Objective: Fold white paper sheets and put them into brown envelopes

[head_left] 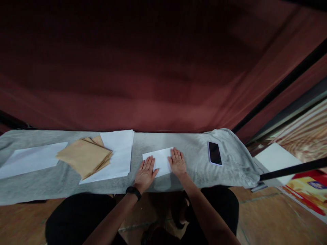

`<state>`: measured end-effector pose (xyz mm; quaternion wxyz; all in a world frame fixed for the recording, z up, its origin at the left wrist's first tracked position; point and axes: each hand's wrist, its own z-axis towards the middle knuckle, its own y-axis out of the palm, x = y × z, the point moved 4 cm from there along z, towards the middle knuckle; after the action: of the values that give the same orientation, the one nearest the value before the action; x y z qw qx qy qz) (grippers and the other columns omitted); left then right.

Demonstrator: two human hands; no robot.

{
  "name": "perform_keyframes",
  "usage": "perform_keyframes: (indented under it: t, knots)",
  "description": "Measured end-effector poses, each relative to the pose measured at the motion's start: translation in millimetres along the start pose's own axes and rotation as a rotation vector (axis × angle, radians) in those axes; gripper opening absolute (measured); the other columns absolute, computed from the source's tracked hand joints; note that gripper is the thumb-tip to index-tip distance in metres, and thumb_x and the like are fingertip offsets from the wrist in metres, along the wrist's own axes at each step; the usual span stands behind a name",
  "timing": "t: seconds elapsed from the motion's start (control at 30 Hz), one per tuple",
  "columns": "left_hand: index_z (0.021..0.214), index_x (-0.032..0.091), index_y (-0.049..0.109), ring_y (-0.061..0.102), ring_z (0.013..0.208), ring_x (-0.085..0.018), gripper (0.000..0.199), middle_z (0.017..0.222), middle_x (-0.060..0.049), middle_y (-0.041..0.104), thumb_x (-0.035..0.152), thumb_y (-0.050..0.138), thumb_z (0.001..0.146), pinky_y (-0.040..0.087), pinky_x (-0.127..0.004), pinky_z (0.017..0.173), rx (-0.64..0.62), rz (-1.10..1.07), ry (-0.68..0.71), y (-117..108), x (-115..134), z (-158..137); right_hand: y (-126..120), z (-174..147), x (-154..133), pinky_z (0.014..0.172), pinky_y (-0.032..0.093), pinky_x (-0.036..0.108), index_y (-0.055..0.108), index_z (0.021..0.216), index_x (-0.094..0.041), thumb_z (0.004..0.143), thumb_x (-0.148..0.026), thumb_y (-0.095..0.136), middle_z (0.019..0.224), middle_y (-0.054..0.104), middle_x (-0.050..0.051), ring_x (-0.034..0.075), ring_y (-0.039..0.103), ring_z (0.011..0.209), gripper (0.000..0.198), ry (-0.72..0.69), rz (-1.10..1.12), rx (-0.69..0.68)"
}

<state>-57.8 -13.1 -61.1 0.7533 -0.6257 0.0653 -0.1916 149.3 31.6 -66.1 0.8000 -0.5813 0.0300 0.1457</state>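
A small white sheet of paper lies flat on the grey cloth in front of me; whether it is folded I cannot tell. My left hand rests flat on its left part, fingers stretched and thumb out to the side. On its right edge lies my right hand, also flat with fingers extended. Left of my hands is a stack of larger white paper. Several brown paper envelopes or sheets are piled partly over that stack.
Grey cloth covers the long narrow surface. A phone lies to the right, and more white paper at the far left. A dark red wall or panel rises behind. Beyond the right end are a black bar and a red-yellow package.
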Motion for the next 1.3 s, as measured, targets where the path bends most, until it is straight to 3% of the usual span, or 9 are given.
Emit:
perform_keyframes:
  t: [0.17,0.33,0.43,0.57,0.7,0.83,1.03,1.17,1.3]
  knots:
    - [0.157,0.027,0.038,0.031,0.154,-0.028,0.060,0.166,-0.008,0.036,0.053,0.038,0.103,0.024,-0.053,0.125,-0.012,0.020,0.078,-6,6,-21,-10,-7,12,0.121,0.029,0.051,0.044,0.154,-0.007,0.106,-0.032,0.034,0.157,0.045,0.020,0.031,0.044,0.145,0.055,0.066,-0.054,0.039]
    - [0.154,0.024,0.045,0.032,0.153,-0.031,0.057,0.165,-0.012,0.036,0.050,0.040,0.103,0.027,-0.056,0.123,-0.100,0.025,0.075,-8,6,-19,-5,-8,-30,0.123,0.028,0.048,0.044,0.155,-0.015,0.105,-0.028,0.039,0.162,0.041,0.012,0.027,0.041,0.148,0.052,-0.040,0.004,-0.042]
    - [0.151,0.025,0.049,0.036,0.151,-0.031,0.052,0.161,-0.012,0.042,0.040,0.040,0.102,0.029,-0.059,0.121,-0.154,-0.008,0.097,-7,5,-17,-1,-8,-42,0.123,0.029,0.049,0.047,0.153,-0.016,0.105,-0.031,0.041,0.160,0.043,0.012,0.027,0.041,0.148,0.050,-0.018,0.039,-0.093]
    - [0.145,0.030,0.056,0.044,0.146,-0.031,0.053,0.154,-0.009,0.053,0.021,0.036,0.097,0.034,-0.062,0.119,-0.182,-0.050,0.139,-4,10,-16,-5,-6,-30,0.123,0.028,0.049,0.048,0.152,-0.014,0.105,-0.028,0.041,0.159,0.044,0.014,0.027,0.040,0.149,0.049,0.005,0.055,-0.072]
    - [0.144,0.035,0.057,0.051,0.141,-0.028,0.071,0.150,-0.006,0.058,0.003,0.032,0.085,0.042,-0.057,0.116,-0.168,-0.072,0.203,1,15,-15,-8,5,-24,0.124,0.028,0.049,0.049,0.150,-0.013,0.104,-0.023,0.041,0.158,0.046,0.014,0.026,0.043,0.147,0.048,-0.024,0.083,-0.082]
    - [0.144,0.031,0.057,0.052,0.140,-0.023,0.072,0.150,-0.005,0.058,0.000,0.033,0.083,0.044,-0.048,0.115,-0.194,-0.009,0.193,-1,9,-16,0,14,-41,0.124,0.029,0.045,0.050,0.150,-0.014,0.105,-0.026,0.040,0.159,0.046,0.011,0.023,0.043,0.147,0.047,-0.082,0.114,-0.098]
    - [0.148,0.016,0.052,0.043,0.147,-0.024,0.061,0.158,-0.013,0.048,0.012,0.044,0.088,0.036,-0.043,0.121,-0.190,-0.016,0.105,-14,22,-10,11,11,-53,0.124,0.026,0.048,0.048,0.151,-0.014,0.106,-0.032,0.041,0.161,0.041,0.011,0.026,0.039,0.150,0.049,-0.055,0.111,-0.118]
    - [0.155,0.016,0.042,0.037,0.151,-0.028,0.058,0.161,-0.014,0.042,0.035,0.040,0.100,0.030,-0.052,0.123,-0.111,-0.036,0.042,-9,44,6,6,5,-34,0.123,0.027,0.049,0.046,0.153,-0.017,0.106,-0.032,0.041,0.162,0.040,0.010,0.027,0.040,0.149,0.050,0.011,0.090,-0.093]
    - [0.154,0.020,0.044,0.034,0.152,-0.030,0.058,0.163,-0.013,0.040,0.046,0.038,0.103,0.028,-0.056,0.123,-0.110,-0.010,0.003,3,45,9,-5,-4,-4,0.122,0.029,0.049,0.045,0.154,-0.015,0.104,-0.032,0.043,0.160,0.043,0.014,0.028,0.042,0.148,0.052,0.076,0.057,-0.055]
